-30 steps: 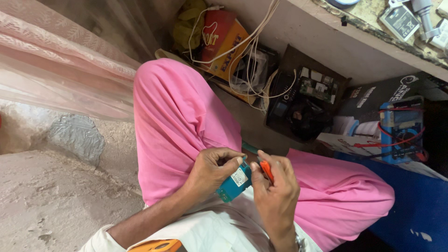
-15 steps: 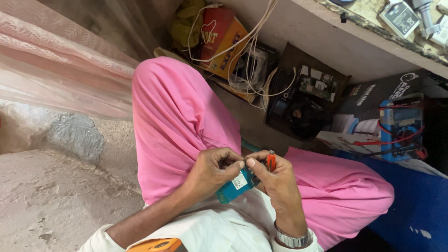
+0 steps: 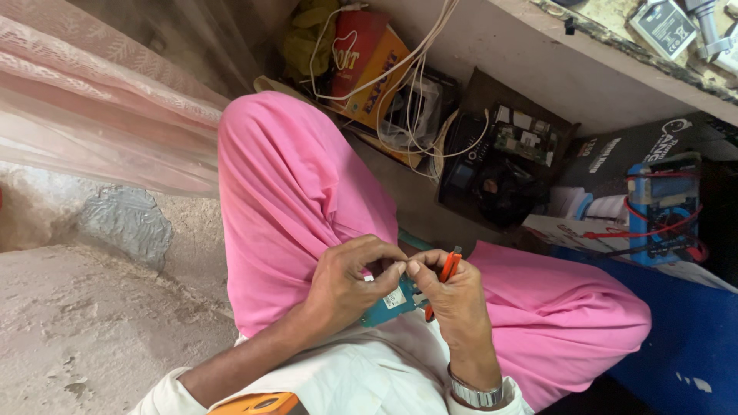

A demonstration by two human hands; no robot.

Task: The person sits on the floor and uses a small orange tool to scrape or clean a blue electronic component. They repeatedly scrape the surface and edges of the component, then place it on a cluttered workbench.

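Observation:
I sit cross-legged in pink trousers [image 3: 292, 192]. My left hand [image 3: 350, 280] grips a small teal circuit board [image 3: 388, 303] with a white label, held over my lap. My right hand [image 3: 453, 296] pinches at the board's top edge with thumb and forefinger, and an orange-handled tool [image 3: 446, 269] is tucked in the same hand, pointing up. The fingertips of both hands meet above the board. A metal watch [image 3: 477, 394] is on my right wrist.
A shelf recess ahead holds a red and orange box [image 3: 365, 54], white cables [image 3: 419, 69], a black device [image 3: 492, 173] and a blue multimeter with red leads [image 3: 657, 211]. A pink curtain [image 3: 92, 107] hangs at left above a rough concrete floor [image 3: 84, 323]. An orange object [image 3: 257, 403] lies at my lap's edge.
My hands have drawn closer together over the board, with the right fingertips now meeting the left. The camera view shifted slightly.

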